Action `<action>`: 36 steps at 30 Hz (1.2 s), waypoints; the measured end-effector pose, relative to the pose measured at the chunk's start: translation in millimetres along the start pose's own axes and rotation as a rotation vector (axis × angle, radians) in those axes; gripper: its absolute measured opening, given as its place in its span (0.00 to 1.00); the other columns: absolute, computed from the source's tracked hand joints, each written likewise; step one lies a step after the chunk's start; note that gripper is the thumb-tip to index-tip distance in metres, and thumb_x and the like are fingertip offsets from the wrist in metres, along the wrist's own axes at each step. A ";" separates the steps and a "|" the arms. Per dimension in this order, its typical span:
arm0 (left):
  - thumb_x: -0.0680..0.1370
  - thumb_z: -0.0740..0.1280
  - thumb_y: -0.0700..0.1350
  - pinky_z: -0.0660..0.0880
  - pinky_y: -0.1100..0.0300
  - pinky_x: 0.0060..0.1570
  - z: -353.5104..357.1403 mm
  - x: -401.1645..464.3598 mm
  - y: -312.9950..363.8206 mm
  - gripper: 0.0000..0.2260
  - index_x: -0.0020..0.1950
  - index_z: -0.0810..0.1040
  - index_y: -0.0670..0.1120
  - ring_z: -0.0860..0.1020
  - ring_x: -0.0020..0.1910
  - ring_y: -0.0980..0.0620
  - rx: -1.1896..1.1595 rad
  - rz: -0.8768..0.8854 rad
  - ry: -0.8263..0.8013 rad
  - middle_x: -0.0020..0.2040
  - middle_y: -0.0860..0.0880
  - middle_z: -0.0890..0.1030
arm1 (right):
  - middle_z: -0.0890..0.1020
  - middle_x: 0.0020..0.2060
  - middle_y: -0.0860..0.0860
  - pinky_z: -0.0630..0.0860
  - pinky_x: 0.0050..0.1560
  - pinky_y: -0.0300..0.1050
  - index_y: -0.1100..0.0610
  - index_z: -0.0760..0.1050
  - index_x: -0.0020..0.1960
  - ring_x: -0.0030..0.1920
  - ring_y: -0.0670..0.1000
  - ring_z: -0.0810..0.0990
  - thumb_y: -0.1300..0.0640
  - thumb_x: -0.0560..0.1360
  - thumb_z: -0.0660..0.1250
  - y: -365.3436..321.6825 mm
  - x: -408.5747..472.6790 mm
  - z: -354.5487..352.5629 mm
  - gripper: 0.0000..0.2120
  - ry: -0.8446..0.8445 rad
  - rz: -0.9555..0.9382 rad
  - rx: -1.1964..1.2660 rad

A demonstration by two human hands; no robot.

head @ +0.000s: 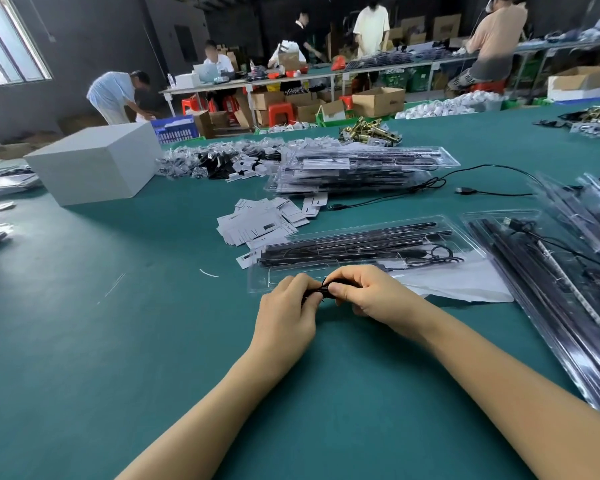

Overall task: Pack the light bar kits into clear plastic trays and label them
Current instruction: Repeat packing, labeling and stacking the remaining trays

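Both hands meet just in front of the open clear tray (361, 251) on the green desk (118, 341): the left hand (286, 308) and the right hand (364, 292) each have their grip curled tight round a small black bundle (321, 291), most likely a coiled cable, though it is too covered by fingers to say for sure. The tray already holds long black light bars and a looped cable, and its near pocket looks empty, so this kit seems partly packed, with the bundle yet to go in. Whether it has a label cannot be made out. Behind the tray lies a loose heap of white labels (264, 221), and farther back a stack of filled trays (357, 169) looks finished. To the right of the tray more trays with bars (548, 271) lie spread about, seemingly awaiting work. A fair share appears done, and plenty remains.
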State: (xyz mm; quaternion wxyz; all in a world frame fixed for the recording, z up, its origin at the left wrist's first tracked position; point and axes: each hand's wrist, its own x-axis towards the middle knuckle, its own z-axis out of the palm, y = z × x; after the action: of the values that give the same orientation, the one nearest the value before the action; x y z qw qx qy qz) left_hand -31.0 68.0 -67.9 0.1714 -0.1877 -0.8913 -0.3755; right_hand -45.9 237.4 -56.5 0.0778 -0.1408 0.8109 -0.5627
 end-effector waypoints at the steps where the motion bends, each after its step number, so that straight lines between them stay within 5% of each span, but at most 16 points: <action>1: 0.79 0.65 0.39 0.73 0.54 0.49 -0.7 -0.4 1.1 0.04 0.50 0.79 0.45 0.77 0.46 0.50 -0.045 -0.020 -0.020 0.45 0.51 0.81 | 0.75 0.27 0.41 0.63 0.28 0.29 0.57 0.78 0.51 0.26 0.38 0.69 0.60 0.80 0.61 0.9 0.1 -0.4 0.07 -0.008 0.001 0.019; 7: 0.78 0.66 0.37 0.72 0.64 0.44 -11.6 0.1 -0.6 0.04 0.48 0.80 0.44 0.78 0.43 0.53 -0.125 -0.064 -0.080 0.40 0.54 0.82 | 0.79 0.27 0.41 0.67 0.26 0.31 0.52 0.79 0.52 0.23 0.39 0.71 0.56 0.79 0.64 -5.6 -0.7 -3.3 0.05 -0.026 -0.020 -0.092; 13: 0.78 0.65 0.38 0.71 0.57 0.45 -15.0 0.8 -4.7 0.04 0.48 0.80 0.44 0.76 0.43 0.48 -0.109 -0.089 -0.083 0.40 0.49 0.82 | 0.82 0.33 0.44 0.71 0.35 0.29 0.54 0.82 0.44 0.28 0.40 0.76 0.55 0.75 0.70 -23.8 1.0 -41.6 0.04 0.564 -0.183 -0.347; 16: 0.78 0.66 0.38 0.71 0.58 0.44 -15.4 1.9 -5.7 0.04 0.48 0.80 0.45 0.77 0.42 0.49 -0.104 -0.089 -0.078 0.40 0.50 0.82 | 0.83 0.50 0.50 0.72 0.53 0.38 0.55 0.82 0.55 0.50 0.48 0.79 0.54 0.73 0.71 -22.0 7.6 -39.4 0.11 0.330 -0.201 -0.700; 18: 0.78 0.66 0.38 0.70 0.61 0.43 -15.2 1.7 -6.6 0.04 0.48 0.80 0.44 0.76 0.42 0.50 -0.092 -0.075 -0.068 0.40 0.51 0.82 | 0.77 0.64 0.51 0.66 0.65 0.43 0.54 0.77 0.64 0.65 0.51 0.73 0.54 0.75 0.70 -16.3 14.8 -28.6 0.18 0.117 -0.165 -0.822; 21: 0.78 0.66 0.38 0.70 0.62 0.42 -16.3 1.8 -10.2 0.04 0.48 0.80 0.45 0.76 0.41 0.51 -0.064 -0.067 -0.050 0.40 0.51 0.82 | 0.68 0.72 0.49 0.59 0.72 0.44 0.52 0.70 0.71 0.73 0.49 0.64 0.56 0.77 0.67 -10.5 20.5 -20.4 0.22 0.013 -0.138 -0.826; 29: 0.78 0.66 0.39 0.72 0.55 0.46 -19.6 4.9 -12.4 0.05 0.50 0.81 0.44 0.78 0.43 0.49 0.012 0.000 -0.021 0.42 0.51 0.82 | 0.77 0.64 0.43 0.65 0.66 0.37 0.48 0.78 0.63 0.65 0.43 0.73 0.56 0.73 0.73 -2.4 18.3 -30.4 0.19 0.086 -0.124 -0.642; 33: 0.78 0.67 0.38 0.72 0.53 0.45 -21.6 3.0 -12.0 0.05 0.50 0.81 0.44 0.78 0.43 0.48 0.018 0.019 0.008 0.41 0.50 0.82 | 0.82 0.56 0.43 0.68 0.53 0.21 0.50 0.82 0.56 0.54 0.36 0.78 0.58 0.68 0.76 -0.7 22.2 -36.2 0.16 0.096 -0.043 -0.400; 36: 0.78 0.67 0.38 0.72 0.52 0.45 -21.9 3.5 -11.5 0.05 0.50 0.82 0.44 0.77 0.42 0.47 0.026 0.035 0.028 0.41 0.50 0.82 | 0.84 0.52 0.44 0.72 0.52 0.25 0.52 0.84 0.53 0.50 0.35 0.80 0.60 0.68 0.76 -0.2 24.5 -37.9 0.13 0.085 -0.015 -0.266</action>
State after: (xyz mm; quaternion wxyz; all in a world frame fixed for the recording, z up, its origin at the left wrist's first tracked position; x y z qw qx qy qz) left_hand -35.8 45.2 -58.8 0.1929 -0.1957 -0.8901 -0.3635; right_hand -79.9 263.3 -42.1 0.0200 -0.1317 0.8798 -0.4564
